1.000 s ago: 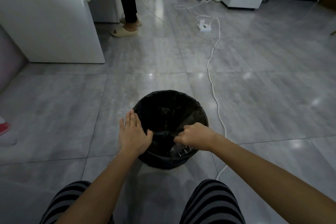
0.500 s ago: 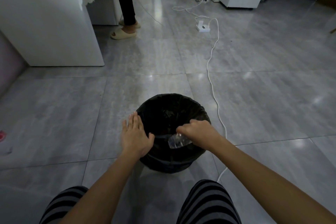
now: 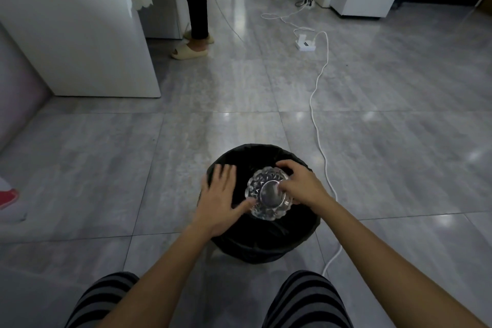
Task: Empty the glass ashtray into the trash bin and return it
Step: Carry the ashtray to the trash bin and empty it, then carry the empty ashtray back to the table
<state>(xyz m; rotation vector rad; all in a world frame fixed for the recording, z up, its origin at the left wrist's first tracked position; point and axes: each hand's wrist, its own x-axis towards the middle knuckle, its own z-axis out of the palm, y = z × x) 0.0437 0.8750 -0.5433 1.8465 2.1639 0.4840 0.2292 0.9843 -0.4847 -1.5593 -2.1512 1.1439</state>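
A round cut-glass ashtray (image 3: 267, 196) hangs over the mouth of the trash bin (image 3: 255, 246), a round bin lined with a black bag. It is turned so that its flat round base faces me. My right hand (image 3: 299, 185) grips the ashtray's right side, fingers curled over its far rim. My left hand (image 3: 219, 198) lies flat on the bin's left rim, fingers spread, and its thumb touches the ashtray's lower left edge. The inside of the bin is too dark to see.
A white cable (image 3: 318, 125) runs along the floor just right of the bin to a power strip (image 3: 305, 44). A white cabinet (image 3: 80, 26) stands at the left. A person's legs (image 3: 195, 8) in sandals are beyond it. My striped knees are at the bottom edge.
My right hand has lifted the ashtray from low inside the bin up to its mouth and turned it base towards me. My left hand stays on the rim, its thumb now against the glass.
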